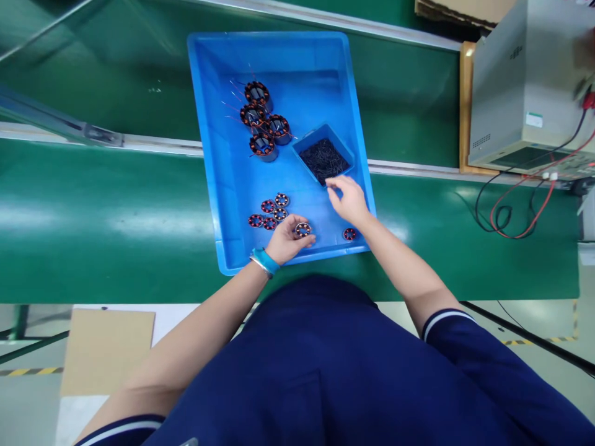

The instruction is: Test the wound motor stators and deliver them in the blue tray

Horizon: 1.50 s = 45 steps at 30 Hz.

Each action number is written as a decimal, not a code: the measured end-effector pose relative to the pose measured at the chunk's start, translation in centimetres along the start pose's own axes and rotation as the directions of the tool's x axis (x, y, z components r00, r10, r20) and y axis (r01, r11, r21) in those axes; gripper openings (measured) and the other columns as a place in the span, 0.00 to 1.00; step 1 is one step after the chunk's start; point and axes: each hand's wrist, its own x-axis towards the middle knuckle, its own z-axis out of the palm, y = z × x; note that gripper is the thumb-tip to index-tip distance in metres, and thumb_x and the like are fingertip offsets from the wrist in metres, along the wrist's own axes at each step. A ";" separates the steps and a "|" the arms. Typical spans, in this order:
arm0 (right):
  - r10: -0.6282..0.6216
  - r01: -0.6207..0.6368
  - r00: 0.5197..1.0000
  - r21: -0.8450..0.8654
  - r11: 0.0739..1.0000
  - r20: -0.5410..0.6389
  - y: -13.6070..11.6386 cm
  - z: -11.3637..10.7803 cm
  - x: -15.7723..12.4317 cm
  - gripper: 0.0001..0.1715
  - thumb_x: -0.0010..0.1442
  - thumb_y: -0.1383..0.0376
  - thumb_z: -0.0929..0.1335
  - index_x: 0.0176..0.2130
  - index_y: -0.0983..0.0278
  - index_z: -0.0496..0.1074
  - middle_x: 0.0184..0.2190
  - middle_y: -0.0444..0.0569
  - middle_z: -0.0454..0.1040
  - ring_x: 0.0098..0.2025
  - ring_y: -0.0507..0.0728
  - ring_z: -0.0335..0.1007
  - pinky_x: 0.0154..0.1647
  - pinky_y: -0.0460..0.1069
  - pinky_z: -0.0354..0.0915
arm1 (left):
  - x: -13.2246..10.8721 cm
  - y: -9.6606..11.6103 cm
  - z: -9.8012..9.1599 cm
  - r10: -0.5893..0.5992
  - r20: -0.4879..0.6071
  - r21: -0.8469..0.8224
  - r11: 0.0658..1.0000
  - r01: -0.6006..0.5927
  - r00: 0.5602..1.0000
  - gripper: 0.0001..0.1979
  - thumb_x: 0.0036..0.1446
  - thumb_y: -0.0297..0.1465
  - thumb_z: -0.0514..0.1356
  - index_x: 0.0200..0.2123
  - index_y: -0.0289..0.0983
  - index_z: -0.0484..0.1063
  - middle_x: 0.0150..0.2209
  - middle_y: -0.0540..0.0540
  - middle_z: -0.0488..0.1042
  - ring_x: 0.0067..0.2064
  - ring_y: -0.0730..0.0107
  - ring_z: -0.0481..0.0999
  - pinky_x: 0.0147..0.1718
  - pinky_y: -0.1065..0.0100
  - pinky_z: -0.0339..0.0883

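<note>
Within the large blue tray [214, 186], my left hand [284, 243] is closed around a small wound motor stator [303, 230], its copper coils facing up. My right hand [349, 201] has its thumb and fingers drawn together at the near edge of a small blue bin [346, 150]. Thin black pieces [324, 159] fill that bin; whether any is between the fingertips is too small to tell. Several more small stators [268, 206] with red or copper coils lie left of my left hand. One small stator [349, 234] lies alone below my right hand.
Several larger stators [263, 146] with loose wire ends stand in the tray's far left. The tray rests on a green bench [116, 217] with a metal rail [158, 146]. A grey instrument [499, 93] with red and black leads [499, 226] stands to the right.
</note>
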 end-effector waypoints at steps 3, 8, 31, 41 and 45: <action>0.119 -0.098 0.991 -0.264 0.959 0.066 -0.2 -0.5 3.8 0.15 0.62 0.67 0.62 0.45 0.68 0.73 0.48 0.58 0.71 0.53 0.65 0.62 0.54 0.64 0.57 | 0.3 -0.8 -0.3 0.093 -0.011 0.192 0.977 -0.089 0.996 0.23 0.43 0.36 0.67 0.40 0.37 0.61 0.35 0.47 0.70 0.29 0.67 0.74 0.29 0.63 0.73; 0.233 -0.143 0.961 -0.459 0.877 0.146 -1.7 0.1 7.5 0.14 0.63 0.69 0.61 0.42 0.70 0.73 0.45 0.61 0.71 0.51 0.67 0.63 0.54 0.69 0.52 | 1.2 -0.2 -0.8 0.300 0.146 0.784 0.546 -0.295 0.943 0.15 0.50 0.34 0.63 0.41 0.35 0.70 0.39 0.42 0.71 0.39 0.59 0.72 0.43 0.58 0.68; 0.196 -0.080 0.921 0.330 0.941 -0.336 -0.3 -2.3 -6.0 0.13 0.62 0.58 0.62 0.34 0.62 0.71 0.33 0.49 0.70 0.35 0.54 0.67 0.39 0.50 0.66 | 3.0 1.5 5.7 0.120 0.226 0.883 0.393 -0.256 0.967 0.24 0.49 0.45 0.64 0.44 0.33 0.69 0.37 0.40 0.73 0.36 0.57 0.73 0.35 0.62 0.67; 0.170 -0.054 0.923 0.322 0.945 -0.344 -0.3 -1.8 -6.5 0.11 0.61 0.60 0.62 0.34 0.62 0.71 0.33 0.50 0.71 0.36 0.54 0.68 0.40 0.51 0.67 | 4.5 1.2 7.2 0.214 0.144 0.866 0.445 -0.227 0.966 0.21 0.49 0.31 0.62 0.46 0.30 0.67 0.44 0.36 0.71 0.40 0.56 0.73 0.40 0.61 0.67; 0.145 -0.018 0.929 0.350 0.937 -0.340 -0.3 -1.8 -6.5 0.10 0.60 0.60 0.63 0.33 0.62 0.71 0.33 0.50 0.71 0.35 0.54 0.67 0.40 0.51 0.67 | 4.4 0.4 6.8 0.148 0.075 0.921 0.368 -0.125 0.986 0.23 0.45 0.42 0.66 0.40 0.32 0.69 0.39 0.36 0.70 0.37 0.54 0.73 0.36 0.60 0.68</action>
